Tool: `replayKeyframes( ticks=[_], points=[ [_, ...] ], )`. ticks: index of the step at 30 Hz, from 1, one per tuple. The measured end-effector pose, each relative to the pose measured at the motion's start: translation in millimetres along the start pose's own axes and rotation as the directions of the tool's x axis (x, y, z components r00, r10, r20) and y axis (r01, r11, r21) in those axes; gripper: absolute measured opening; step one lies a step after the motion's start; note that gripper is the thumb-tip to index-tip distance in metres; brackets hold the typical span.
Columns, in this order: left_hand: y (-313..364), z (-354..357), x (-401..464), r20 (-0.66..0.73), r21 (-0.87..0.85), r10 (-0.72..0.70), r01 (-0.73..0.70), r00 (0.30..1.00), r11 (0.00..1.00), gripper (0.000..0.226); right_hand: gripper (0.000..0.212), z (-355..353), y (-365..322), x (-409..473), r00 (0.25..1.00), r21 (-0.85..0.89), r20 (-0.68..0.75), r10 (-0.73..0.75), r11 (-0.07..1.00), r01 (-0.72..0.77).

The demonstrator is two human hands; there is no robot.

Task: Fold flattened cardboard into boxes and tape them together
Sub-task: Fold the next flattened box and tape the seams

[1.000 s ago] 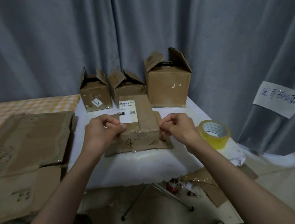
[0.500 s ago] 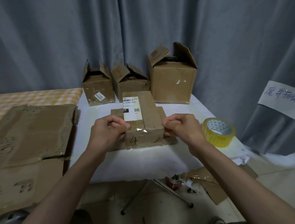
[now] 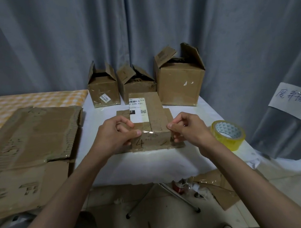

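Observation:
A small cardboard box with a white shipping label and a pencilled "4" lies in the middle of the white table, flaps spread out at its base. My left hand grips its near left corner, thumb on the taped top edge. My right hand pinches the near right corner. A roll of yellow tape sits on the table to the right of my right hand.
Three assembled boxes with open top flaps stand along the table's far edge by the grey curtain. Flattened cardboard sheets are stacked at the left. Cardboard scraps and table legs lie on the floor below.
The box now sits a little higher and squarer between my hands; both hands keep their grip on its near corners. The camera has shifted slightly.

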State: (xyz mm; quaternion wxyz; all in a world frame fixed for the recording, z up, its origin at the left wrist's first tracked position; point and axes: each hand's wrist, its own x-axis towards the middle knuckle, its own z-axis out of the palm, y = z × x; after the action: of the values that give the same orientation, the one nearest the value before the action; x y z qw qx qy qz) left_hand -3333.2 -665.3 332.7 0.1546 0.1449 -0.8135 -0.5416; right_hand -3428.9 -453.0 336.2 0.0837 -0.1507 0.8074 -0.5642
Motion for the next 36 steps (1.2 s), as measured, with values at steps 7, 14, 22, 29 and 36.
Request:
replayKeyframes(
  ticks=[7,14,22,29,36],
  points=[
    [1.7,-2.7,-1.1,-0.007,-0.003,0.009,-0.009,1.000,1.000,0.025,0.027,-5.7,-2.8,-1.6,0.997,-0.007,0.075,0.014,1.000,-0.014],
    [0.3,-4.7,-0.8,0.029,-0.047,0.003,-0.002,1.000,0.999,0.031,0.035,-9.1,-4.9,-2.3,0.991,0.021,0.121,0.052,0.998,-0.055],
    [-6.4,-2.5,-0.1,0.026,0.154,0.174,-0.176,0.984,0.972,0.028,0.030,-6.0,2.8,-0.9,0.978,-0.175,0.110,-0.175,0.966,0.193],
    [-15.5,-2.0,6.5,0.107,0.419,0.462,-0.461,0.881,0.782,0.012,0.018,2.4,19.2,1.5,0.862,-0.376,0.142,-0.486,0.779,0.501],
    [-16.7,6.6,22.7,0.257,0.512,0.521,-0.572,0.814,0.641,0.032,0.024,-4.1,24.1,14.9,0.823,-0.377,0.191,-0.535,0.734,0.565]
  ],
)
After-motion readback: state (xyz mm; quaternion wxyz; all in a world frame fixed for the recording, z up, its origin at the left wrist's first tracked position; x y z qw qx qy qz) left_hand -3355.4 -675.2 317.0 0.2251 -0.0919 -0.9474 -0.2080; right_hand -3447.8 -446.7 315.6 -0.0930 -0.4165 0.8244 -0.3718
